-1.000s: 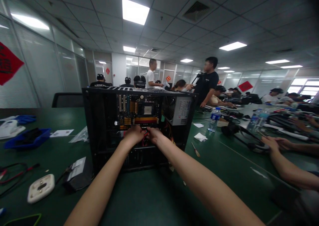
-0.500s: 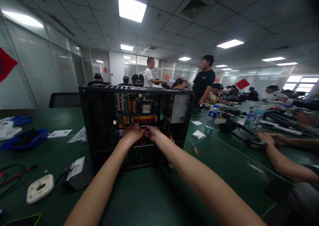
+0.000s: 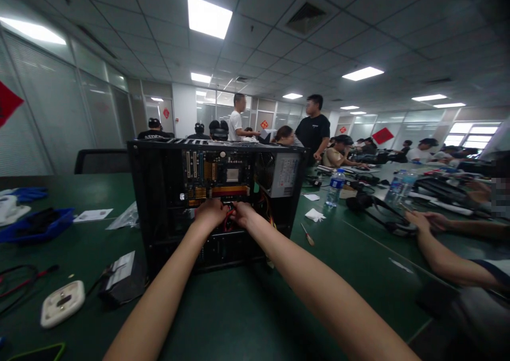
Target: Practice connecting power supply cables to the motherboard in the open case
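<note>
A black computer case (image 3: 137, 191) stands on the green table with its side facing me uncovered. The motherboard (image 3: 207, 164) shows inside, and a silver power supply (image 3: 285, 172) with a fan fills its upper right. My left hand (image 3: 210, 212) and my right hand (image 3: 242, 213) reach into the middle of the case, just below the board's orange and yellow memory slots (image 3: 229, 191). Their fingers are closed and nearly meet around red and dark cables (image 3: 228, 220). My own hands hide the cable ends. More yellow and red wires (image 3: 271, 212) hang under the power supply.
On the left lie a blue tray (image 3: 59, 225), a white square part (image 3: 62, 303), a black labelled box (image 3: 121, 278) and a clear bag (image 3: 125, 217). To the right are a brush (image 3: 308, 236), a tissue (image 3: 314, 215), a water bottle (image 3: 335, 188) and a co-worker's hands (image 3: 424, 220).
Both hands stay at the same spot in the case, with only small finger motion. The view has turned slightly right. In the background, the standing person in black has lowered an arm.
</note>
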`<act>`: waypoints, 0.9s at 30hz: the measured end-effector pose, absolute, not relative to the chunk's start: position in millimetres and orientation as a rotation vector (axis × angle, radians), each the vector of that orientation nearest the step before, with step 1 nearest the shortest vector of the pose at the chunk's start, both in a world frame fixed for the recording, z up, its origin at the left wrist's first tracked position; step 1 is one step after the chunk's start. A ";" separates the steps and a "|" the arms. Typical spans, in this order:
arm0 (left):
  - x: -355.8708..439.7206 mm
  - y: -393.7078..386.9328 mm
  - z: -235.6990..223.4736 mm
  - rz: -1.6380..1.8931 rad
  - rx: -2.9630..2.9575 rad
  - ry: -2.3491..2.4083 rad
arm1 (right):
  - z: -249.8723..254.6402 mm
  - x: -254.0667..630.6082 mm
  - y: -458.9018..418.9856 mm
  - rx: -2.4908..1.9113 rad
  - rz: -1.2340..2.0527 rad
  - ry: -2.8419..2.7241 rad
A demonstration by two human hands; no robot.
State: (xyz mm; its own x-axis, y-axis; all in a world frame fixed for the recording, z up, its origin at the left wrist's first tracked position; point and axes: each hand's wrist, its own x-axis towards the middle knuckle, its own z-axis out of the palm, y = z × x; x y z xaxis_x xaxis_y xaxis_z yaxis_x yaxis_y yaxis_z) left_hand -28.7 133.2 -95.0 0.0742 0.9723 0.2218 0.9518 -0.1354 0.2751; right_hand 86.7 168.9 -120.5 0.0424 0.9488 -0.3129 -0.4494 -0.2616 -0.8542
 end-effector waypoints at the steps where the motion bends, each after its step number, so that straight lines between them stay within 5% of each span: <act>1: -28.3 133.8 -95.7 0.561 2.262 2.038 | -119.4 86.3 167.6 -1.125 1.514 -0.626; 27: -22.3 136.2 -89.3 0.546 2.225 2.158 | -120.3 83.0 170.1 -1.269 1.438 -0.676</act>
State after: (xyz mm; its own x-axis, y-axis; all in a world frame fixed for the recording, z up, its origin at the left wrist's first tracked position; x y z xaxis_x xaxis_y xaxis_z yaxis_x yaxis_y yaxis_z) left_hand -22.3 136.2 -89.3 -0.0002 0.9684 0.2494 0.9704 -0.0600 0.2339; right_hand 83.0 170.1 -120.3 0.1171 0.9328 -0.3407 -0.3326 -0.2865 -0.8985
